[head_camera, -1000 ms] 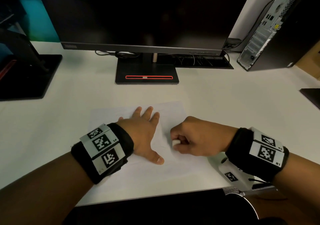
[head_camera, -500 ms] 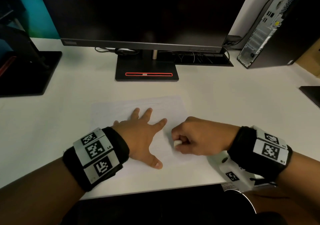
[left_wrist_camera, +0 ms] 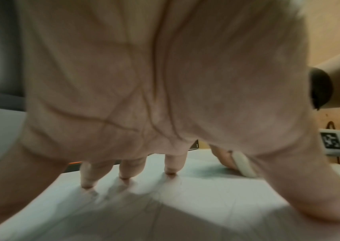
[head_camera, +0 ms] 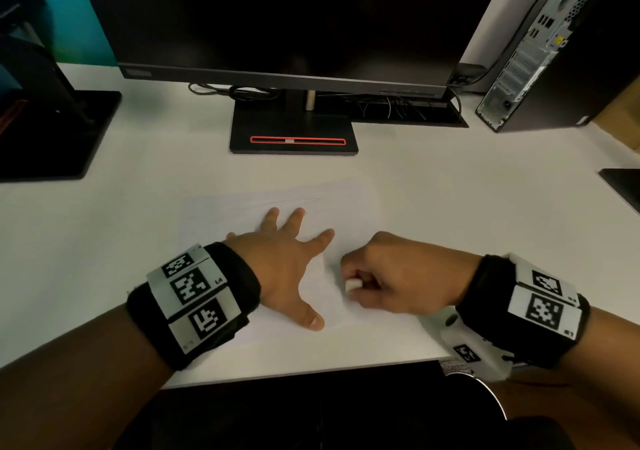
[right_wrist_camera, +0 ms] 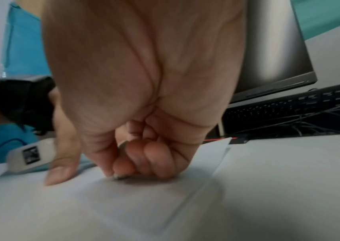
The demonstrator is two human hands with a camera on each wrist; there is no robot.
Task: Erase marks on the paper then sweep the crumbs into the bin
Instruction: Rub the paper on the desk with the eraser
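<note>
A white sheet of paper (head_camera: 239, 214) lies flat on the white desk (head_camera: 450, 207) in front of me. My left hand (head_camera: 287, 262) lies spread on the paper, fingers straight and pressing it down; the fingertips (left_wrist_camera: 171, 171) touch the sheet. To its right my right hand (head_camera: 391, 276) is curled in a fist and pinches a small white eraser (head_camera: 353, 284) against the paper. The eraser (left_wrist_camera: 244, 165) also shows in the left wrist view, tilted onto the sheet. In the right wrist view the curled fingers (right_wrist_camera: 142, 159) hide it. No bin is in view.
A dark monitor (head_camera: 277, 17) on a black stand (head_camera: 294, 131) sits behind the paper. A computer tower (head_camera: 540, 51) stands at the back right, another black stand (head_camera: 52, 127) at the left. The desk's front edge (head_camera: 311, 373) runs close under my wrists.
My left hand slid slightly towards me and its index finger spread out to the right. The right hand with the eraser stayed at nearly the same spot on the paper.
</note>
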